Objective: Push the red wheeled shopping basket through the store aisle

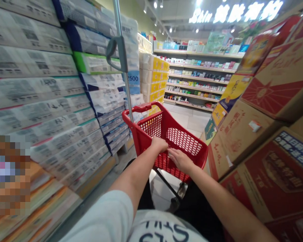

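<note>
A red plastic shopping cart (185, 139) with perforated basket walls stands right in front of me, turned at an angle. My left hand (160, 144) is closed over the near upper rim of its basket, the fingertips hidden from view. Just to the right, my right hand (181, 160) rests at the same rim with its fingers stretched out, close to the left hand but apart from it. At the cart's left end is the red handle (142, 107). A metal pole (128, 94) with a grey loop-shaped grip (118, 53) rises beside that handle.
Tall stacks of wrapped paper packs (50, 87) line the left, with yellow-and-white packs (155, 75) beyond. Cardboard cartons (242, 134) crowd the right side. Shelves of small boxed goods (199, 74) stand at the back, across a pale tiled floor (189, 116).
</note>
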`<action>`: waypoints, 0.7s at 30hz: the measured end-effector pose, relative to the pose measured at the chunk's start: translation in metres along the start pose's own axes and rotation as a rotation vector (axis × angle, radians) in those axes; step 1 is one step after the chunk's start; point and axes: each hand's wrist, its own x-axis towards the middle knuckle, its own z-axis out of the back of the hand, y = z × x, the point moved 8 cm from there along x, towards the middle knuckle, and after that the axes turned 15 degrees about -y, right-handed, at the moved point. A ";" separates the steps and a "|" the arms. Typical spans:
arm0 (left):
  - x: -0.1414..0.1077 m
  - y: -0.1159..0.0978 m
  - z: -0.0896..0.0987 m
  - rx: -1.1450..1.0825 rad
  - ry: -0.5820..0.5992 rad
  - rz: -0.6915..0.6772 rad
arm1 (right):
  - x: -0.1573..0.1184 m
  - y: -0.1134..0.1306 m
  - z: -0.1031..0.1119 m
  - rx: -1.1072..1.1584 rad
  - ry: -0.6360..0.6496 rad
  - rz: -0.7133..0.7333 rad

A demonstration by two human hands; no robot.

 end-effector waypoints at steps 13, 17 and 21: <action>0.004 -0.004 0.017 0.032 -0.379 -0.073 | -0.014 -0.016 0.006 -0.037 -0.269 0.026; 0.008 -0.011 0.018 0.009 -0.399 -0.093 | -0.018 -0.017 -0.003 -0.118 -0.251 0.108; 0.010 -0.018 0.015 0.000 -0.399 -0.102 | -0.020 -0.031 0.002 -0.189 -0.323 0.050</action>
